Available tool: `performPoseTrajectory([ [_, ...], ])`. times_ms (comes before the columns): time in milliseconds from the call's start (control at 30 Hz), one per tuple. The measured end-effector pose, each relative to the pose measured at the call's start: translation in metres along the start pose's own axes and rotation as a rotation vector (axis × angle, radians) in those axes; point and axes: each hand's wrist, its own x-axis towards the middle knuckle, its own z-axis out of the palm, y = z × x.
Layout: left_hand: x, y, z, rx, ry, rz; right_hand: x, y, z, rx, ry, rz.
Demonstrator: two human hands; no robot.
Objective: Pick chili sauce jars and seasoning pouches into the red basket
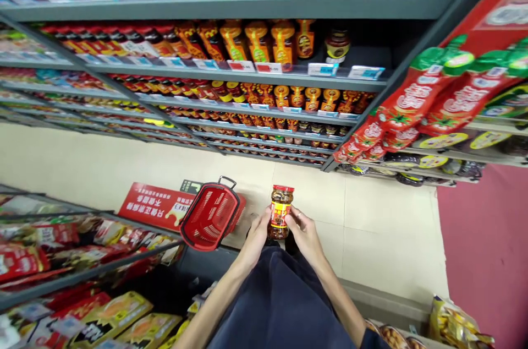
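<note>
A glass jar of dark sauce point(280, 214) with a red lid and a red and yellow label stands upright between my two hands, in front of my body. Along its left side the fingers of my left hand point(259, 229) are closed against the glass. My right hand point(304, 229) grips the opposite side, its thumb lying by the label. Some of the fingers behind the jar are hidden. To the left, a red shopping basket point(212, 217) with a dark handle rests on the floor, apart from both hands.
Shelves point(231, 76) packed with sauce jars run across the front. Red ketchup pouches point(427, 93) hang at the right end. A red sign point(152, 206) lies beside the basket. Racks of packaged food point(119, 316) stand at lower left, and a yellow bag point(456, 324) sits at lower right.
</note>
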Motion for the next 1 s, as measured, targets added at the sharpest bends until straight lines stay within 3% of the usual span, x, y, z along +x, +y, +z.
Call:
performPoseTrajectory([
  [300,0.010,0.015,-0.059,-0.196,0.055,0.072,0.046,-0.003,0.063,-0.134,-0.157,0.123],
  [467,0.031,0.028,-0.114,-0.200,0.065,0.054,0.070,0.013,0.111,-0.242,-0.197,0.197],
  [600,0.063,0.034,-0.166,-0.086,0.066,0.101,0.097,0.036,0.155,-0.258,-0.185,0.276],
  [700,0.109,0.020,-0.204,-0.092,0.076,0.143,0.133,0.069,0.182,-0.293,-0.138,0.305],
  [800,0.176,-0.013,-0.237,-0.102,0.051,0.196,0.181,0.120,0.195,-0.332,-0.060,0.268],
  [900,0.253,-0.058,-0.259,-0.093,0.016,0.269,0.234,0.185,0.192,-0.355,-0.020,0.195],
  [1000,0.329,-0.114,-0.272,-0.103,-0.013,0.297,0.284,0.257,0.175,-0.374,0.012,0.110],
])
